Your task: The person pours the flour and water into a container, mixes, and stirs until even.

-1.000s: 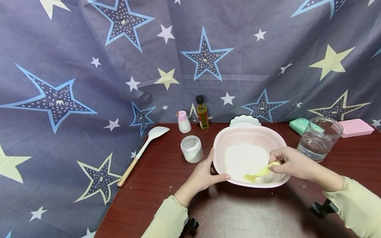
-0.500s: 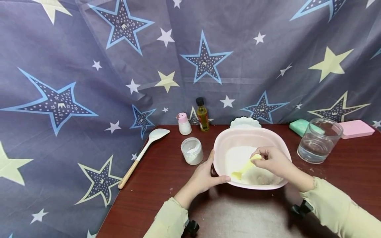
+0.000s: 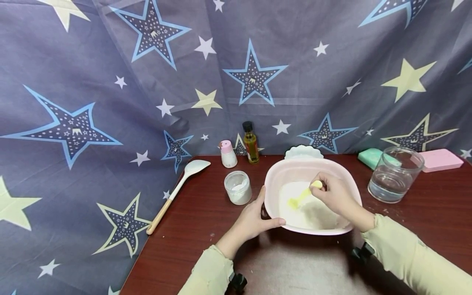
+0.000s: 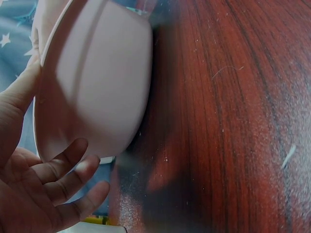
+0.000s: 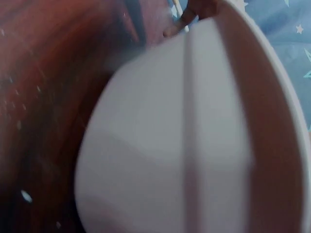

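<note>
A pale pink basin holds white powder spread over its bottom. My left hand grips the basin's left side, thumb on the rim and fingers against the outer wall; the left wrist view shows these fingers spread along the wall. Over the powder, my right hand pinches the handle of a yellow spoon, whose head is down in the powder. In the right wrist view the basin's outer wall fills most of the picture and hides the right hand's work.
Left of the basin stand an open jar of white powder, a pink-capped shaker and an oil bottle. A white ladle-like utensil lies at the table's left. On the right are a glass of water, a green block and a pink block.
My right hand has moved left and slightly away from me across the basin, taking the yellow spoon from the near right part toward the middle left. The left hand keeps its place on the rim.
</note>
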Tool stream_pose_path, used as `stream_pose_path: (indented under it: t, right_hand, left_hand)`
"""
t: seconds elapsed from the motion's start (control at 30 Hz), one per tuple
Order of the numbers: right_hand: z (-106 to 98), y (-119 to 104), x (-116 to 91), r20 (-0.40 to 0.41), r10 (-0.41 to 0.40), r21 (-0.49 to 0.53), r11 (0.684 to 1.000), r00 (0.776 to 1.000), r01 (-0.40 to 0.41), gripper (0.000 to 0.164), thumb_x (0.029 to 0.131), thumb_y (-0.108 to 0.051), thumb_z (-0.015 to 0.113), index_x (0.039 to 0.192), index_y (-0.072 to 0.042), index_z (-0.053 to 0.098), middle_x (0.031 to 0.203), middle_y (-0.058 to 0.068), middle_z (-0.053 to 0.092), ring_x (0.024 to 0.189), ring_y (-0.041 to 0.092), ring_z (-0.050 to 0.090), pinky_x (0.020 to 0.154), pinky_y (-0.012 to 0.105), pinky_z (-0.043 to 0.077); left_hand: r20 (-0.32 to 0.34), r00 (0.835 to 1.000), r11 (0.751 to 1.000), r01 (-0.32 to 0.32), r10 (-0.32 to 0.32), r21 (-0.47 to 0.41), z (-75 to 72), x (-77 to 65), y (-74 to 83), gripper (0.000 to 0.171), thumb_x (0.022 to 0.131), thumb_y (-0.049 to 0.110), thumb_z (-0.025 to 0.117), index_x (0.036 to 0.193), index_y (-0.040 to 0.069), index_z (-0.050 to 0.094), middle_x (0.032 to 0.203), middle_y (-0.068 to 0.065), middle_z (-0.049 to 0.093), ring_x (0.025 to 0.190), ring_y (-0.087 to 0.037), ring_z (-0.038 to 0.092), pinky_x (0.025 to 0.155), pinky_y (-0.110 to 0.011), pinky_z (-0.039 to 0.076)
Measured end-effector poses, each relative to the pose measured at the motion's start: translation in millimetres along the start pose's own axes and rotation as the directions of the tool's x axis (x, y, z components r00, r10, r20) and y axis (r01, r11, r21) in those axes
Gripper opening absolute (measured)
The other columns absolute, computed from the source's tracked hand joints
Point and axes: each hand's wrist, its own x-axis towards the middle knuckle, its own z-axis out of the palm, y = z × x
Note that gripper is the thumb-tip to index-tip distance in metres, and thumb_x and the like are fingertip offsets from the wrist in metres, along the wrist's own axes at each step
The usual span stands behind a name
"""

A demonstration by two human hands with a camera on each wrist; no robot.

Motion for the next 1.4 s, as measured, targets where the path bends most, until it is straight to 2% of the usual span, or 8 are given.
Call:
stream_pose_path:
  t: [0.2, 0.43, 0.6, 0.83, 1.03, 1.2, 1.4]
  right_hand:
    - [-14, 6, 4, -0.051, 0.049, -0.125, 0.991, 0.997, -0.055, 0.013, 0.08, -0.003, 0.065, 0.074, -0.012, 0.058, 0.06, -0.005, 0.045, 0.056, 0.009, 0.04, 0.054, 0.026, 0.034]
    - [-36, 5, 2, -0.047, 0.073, -0.222, 0.972, 0.996, -0.082, 0.011, 0.077, -0.005, 0.065, 0.072, -0.013, 0.058, 0.058, -0.006, 0.045, 0.059, 0.016, 0.043, 0.055, 0.03, 0.033]
    - [-49, 3, -1, 0.004, 0.069, -0.271, 0.96, 0.998, -0.065, 0.011, 0.074, -0.005, 0.065, 0.071, -0.013, 0.057, 0.058, -0.006, 0.045, 0.058, 0.015, 0.042, 0.054, 0.03, 0.032]
    - [-62, -4, -11, 0.134, 0.091, -0.285, 0.957, 0.987, -0.05, 0.012, 0.075, -0.006, 0.065, 0.072, -0.014, 0.056, 0.061, -0.006, 0.045, 0.057, 0.011, 0.041, 0.052, 0.026, 0.031]
    - [-72, -6, -20, 0.226, 0.075, -0.238, 0.971, 0.971, -0.02, 0.017, 0.077, -0.005, 0.067, 0.07, -0.016, 0.057, 0.059, -0.008, 0.044, 0.055, 0.005, 0.038, 0.051, 0.024, 0.032]
    - [-77, -6, -27, 0.309, 0.044, -0.132, 0.991, 0.95, -0.003, 0.017, 0.079, -0.004, 0.069, 0.072, -0.016, 0.058, 0.059, -0.011, 0.044, 0.055, 0.001, 0.038, 0.049, 0.023, 0.032]
    - [-62, -1, -35, 0.303, -0.063, 0.035, 0.998, 0.951, 0.055, 0.019, 0.081, 0.001, 0.069, 0.073, -0.015, 0.06, 0.061, -0.014, 0.045, 0.058, -0.001, 0.042, 0.048, 0.022, 0.035]
  left_hand:
    - [0.004, 1.0, 1.0, 0.005, -0.005, -0.017, 0.1, -0.4, -0.5, 0.11, 0.075, 0.045, 0.083, 0.157, 0.01, 0.017, 0.097, 0.002, 0.063, 0.085, -0.02, 0.062, 0.071, -0.023, 0.048]
    - [-0.004, 0.999, 0.998, -0.04, 0.04, -0.044, -0.2, 0.2, -1.4, 0.109, 0.076, 0.041, 0.083, 0.157, 0.01, 0.017, 0.115, -0.011, 0.063, 0.088, -0.017, 0.061, 0.077, -0.034, 0.052]
    - [-0.004, 0.999, 0.999, -0.036, 0.036, -0.033, -2.0, 0.0, 0.2, 0.109, 0.076, 0.041, 0.083, 0.157, 0.011, 0.016, 0.115, -0.009, 0.063, 0.087, -0.016, 0.061, 0.076, -0.032, 0.052]
    - [-0.002, 0.999, 0.999, -0.038, 0.037, -0.021, -2.1, -0.4, -0.6, 0.11, 0.075, 0.041, 0.084, 0.157, 0.011, 0.016, 0.11, -0.004, 0.063, 0.086, -0.017, 0.063, 0.075, -0.029, 0.051]
    - [-0.003, 1.0, 1.0, -0.028, 0.028, -0.015, -1.4, 0.1, 1.2, 0.11, 0.076, 0.042, 0.083, 0.157, 0.01, 0.017, 0.108, -0.002, 0.062, 0.086, -0.02, 0.062, 0.074, -0.026, 0.05]
    - [-0.002, 1.0, 1.0, -0.01, 0.01, -0.015, -0.8, 0.5, 1.4, 0.11, 0.076, 0.043, 0.083, 0.157, 0.01, 0.016, 0.108, -0.006, 0.064, 0.086, -0.019, 0.062, 0.074, -0.025, 0.049]
    - [0.003, 1.0, 0.999, -0.009, 0.01, -0.035, 0.0, -0.2, 2.3, 0.11, 0.076, 0.04, 0.083, 0.156, 0.008, 0.016, 0.109, -0.009, 0.064, 0.087, -0.021, 0.062, 0.075, -0.028, 0.05]
